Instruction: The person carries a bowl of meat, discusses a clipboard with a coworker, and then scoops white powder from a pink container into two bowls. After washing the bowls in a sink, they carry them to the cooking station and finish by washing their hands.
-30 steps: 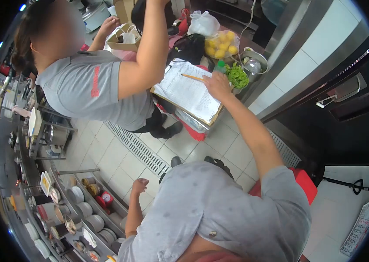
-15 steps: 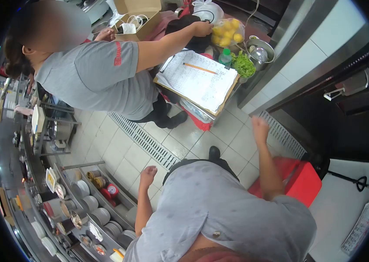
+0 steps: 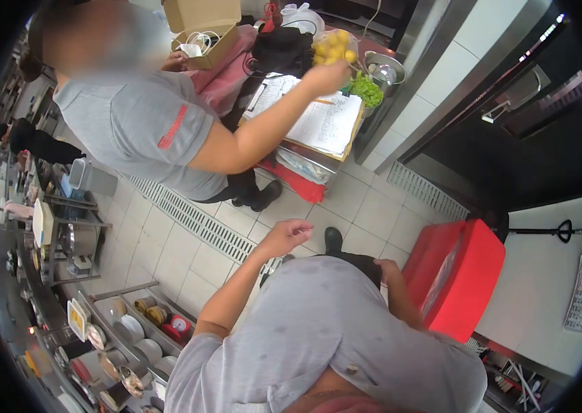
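My left hand (image 3: 287,237) is raised in front of my belly, its fingers loosely stretched out and apart, holding nothing. Low at my right side, my right hand (image 3: 388,270) rests against or close to my dark trousers (image 3: 360,266); its fingers are mostly hidden. Beyond my hands, a co-worker in a grey shirt (image 3: 146,127) reaches an arm across a clipboard with written sheets (image 3: 325,127). That person's hand (image 3: 332,77) is beside a head of green lettuce (image 3: 366,91) and below a bag of yellow fruit (image 3: 334,48).
A red bin (image 3: 466,275) stands at my right, near a black door (image 3: 545,138). At left, a metal shelf (image 3: 122,292) carries bowls and plates. A drain grate (image 3: 194,217) crosses the tiled floor. An open cardboard box (image 3: 212,51) and a metal pot (image 3: 385,72) are at the back.
My left hand has risen toward the middle. My right hand has dropped from beside the bin to my hip. The co-worker's hand has moved from the fruit bag down toward the lettuce.
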{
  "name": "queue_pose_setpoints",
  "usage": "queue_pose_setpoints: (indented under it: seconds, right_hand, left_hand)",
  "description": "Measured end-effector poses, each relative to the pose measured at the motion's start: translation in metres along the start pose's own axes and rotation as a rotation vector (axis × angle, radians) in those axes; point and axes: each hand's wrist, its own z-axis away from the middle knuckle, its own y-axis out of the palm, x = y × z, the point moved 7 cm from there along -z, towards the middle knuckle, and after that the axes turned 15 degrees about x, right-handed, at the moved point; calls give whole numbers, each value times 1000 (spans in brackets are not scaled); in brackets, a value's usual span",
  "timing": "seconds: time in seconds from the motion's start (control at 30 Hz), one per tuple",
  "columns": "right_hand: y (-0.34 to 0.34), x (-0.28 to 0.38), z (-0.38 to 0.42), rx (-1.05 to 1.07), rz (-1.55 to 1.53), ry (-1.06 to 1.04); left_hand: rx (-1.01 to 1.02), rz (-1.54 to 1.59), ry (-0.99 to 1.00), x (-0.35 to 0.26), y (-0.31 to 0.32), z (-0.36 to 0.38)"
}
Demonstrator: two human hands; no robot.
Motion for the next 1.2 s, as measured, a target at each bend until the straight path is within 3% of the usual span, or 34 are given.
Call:
queue_pose_setpoints:
  seconds: [0.07,0.13,0.17,0.27,0.3,0.47,0.53,0.67,0.7,0.77,0.8,0.87,0.97,1.0,1.07,1.13,1.17,1.2]
  right_hand:
    - [-23,4,-11,224,-323,-169]
    - [16,52,80,452,-602,-410]
    - [53,75,126,468,-693,-569]
    - [31,10,34,412,-145,-807]
    - [59,17,34,398,-32,-855]
    - [180,168,154,627,530,-769]
    - [203,207,197,762,821,-714]
    - [210,230,227,843,1115,-623]
    - [196,228,218,796,1118,-609]
    - [170,217,199,641,1060,-630]
    - [157,219,198,421,1183,-764]
    - [127,210,199,255,1131,-752]
    - [125,226,262,-121,1377,-1294]
    - [130,227,267,-68,1473,-1229]
    - [135,229,259,-116,1431,-1299]
    - [112,229,222,120,1308,-1078]
    - [97,224,198,235,1242,-967]
    - [86,210,167,214,1389,-1059]
  left_hand:
    - [105,109,94,-13,16,-1]
    - [202,125,82,-44,27,8]
    - [244,143,98,-50,34,11]
    - [401,182,118,-81,54,17]
    - [453,163,131,-94,62,18]
    - [801,88,225,-165,113,0]
    - [1019,182,126,-166,155,-28]
    - [1322,742,34,-115,215,-88]
    - [1393,697,342,-118,201,-95]
    - [1307,906,370,-106,193,-100]
    - [1228,972,352,-101,190,-103]
    - [1070,1052,328,-90,188,-113]
    - [826,1053,294,-78,184,-131]
    - [750,1029,283,-75,184,-138]
    - [577,897,236,-65,188,-153]
    - [399,732,105,-52,194,-167]
    - [258,962,-55,-54,206,-158]
    - [301,457,-244,-61,214,-164]
